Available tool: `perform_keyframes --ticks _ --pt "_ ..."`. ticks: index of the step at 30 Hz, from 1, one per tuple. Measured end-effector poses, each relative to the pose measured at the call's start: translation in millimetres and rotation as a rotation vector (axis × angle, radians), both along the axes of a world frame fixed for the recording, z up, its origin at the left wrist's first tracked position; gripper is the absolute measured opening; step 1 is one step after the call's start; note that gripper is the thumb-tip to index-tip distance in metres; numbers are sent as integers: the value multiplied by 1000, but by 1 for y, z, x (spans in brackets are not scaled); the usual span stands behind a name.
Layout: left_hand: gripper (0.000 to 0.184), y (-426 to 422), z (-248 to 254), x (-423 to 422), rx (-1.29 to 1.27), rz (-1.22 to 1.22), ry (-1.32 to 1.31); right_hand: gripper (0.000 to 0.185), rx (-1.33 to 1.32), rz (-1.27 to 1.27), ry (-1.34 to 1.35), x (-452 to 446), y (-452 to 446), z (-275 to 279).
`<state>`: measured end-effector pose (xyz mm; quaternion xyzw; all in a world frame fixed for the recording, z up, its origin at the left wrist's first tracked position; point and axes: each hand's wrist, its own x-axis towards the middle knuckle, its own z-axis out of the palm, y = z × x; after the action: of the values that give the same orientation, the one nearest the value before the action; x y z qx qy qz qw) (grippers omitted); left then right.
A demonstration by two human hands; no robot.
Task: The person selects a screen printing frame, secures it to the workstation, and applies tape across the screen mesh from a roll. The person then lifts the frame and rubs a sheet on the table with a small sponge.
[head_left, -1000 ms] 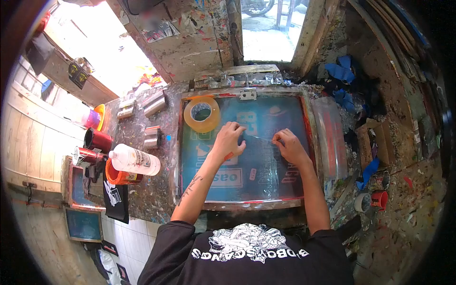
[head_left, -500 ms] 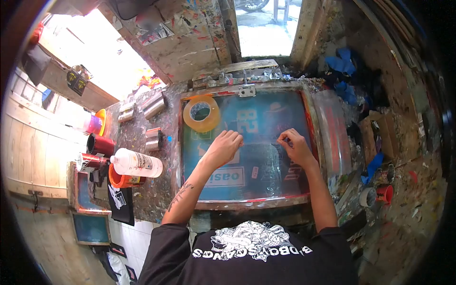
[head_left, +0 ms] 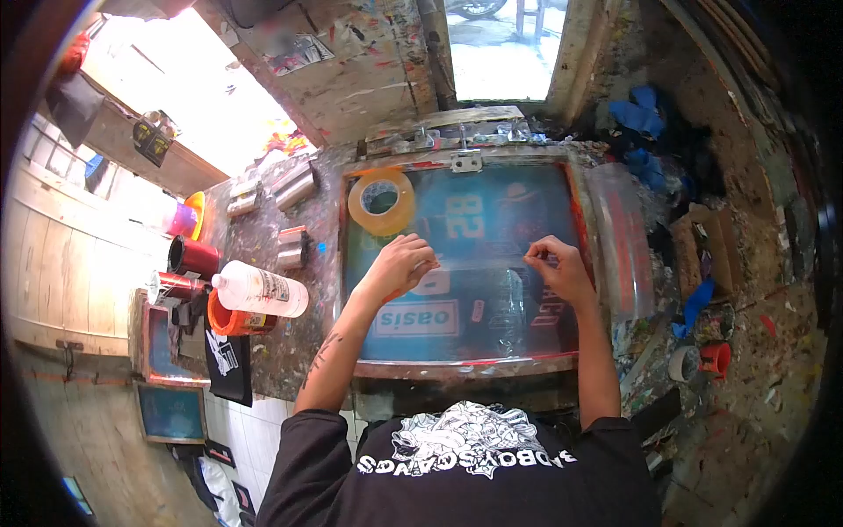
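Hiding much of the orange tub (head_left: 226, 321), contents unclear, a bottle (head_left: 262, 290) stands close; left hand (head_left: 400, 267) and right hand (head_left: 564, 273), fingertips pinched.

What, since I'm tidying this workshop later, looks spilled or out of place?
The bench is mottled with paint specks, and red streaks mark the right edge of the frame, probably from past smears. Crumpled blue material lies loose toward the far right, looking discarded.
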<state>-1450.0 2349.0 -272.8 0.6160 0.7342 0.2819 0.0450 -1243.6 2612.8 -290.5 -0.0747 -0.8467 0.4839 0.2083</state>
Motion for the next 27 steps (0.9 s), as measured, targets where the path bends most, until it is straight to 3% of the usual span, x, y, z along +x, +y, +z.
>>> perform_keyframes --ticks 18,21,22,23,27 --pt "9 -8 8 8 -20 39 -104 13 -219 55 -109 2 4 5" --pt "11 -17 -2 4 1 160 -128 16 -366 40 -185 -3 1 2" --pt "13 -19 -7 3 1 249 -250 18 -427 35 -218 -6 0 1" --pt "15 -20 -11 2 2 337 -373 18 -426 35 -218 -8 -2 0" --pt "17 -20 -23 4 26 395 -467 20 -374 26 -153 -13 -1 -7"
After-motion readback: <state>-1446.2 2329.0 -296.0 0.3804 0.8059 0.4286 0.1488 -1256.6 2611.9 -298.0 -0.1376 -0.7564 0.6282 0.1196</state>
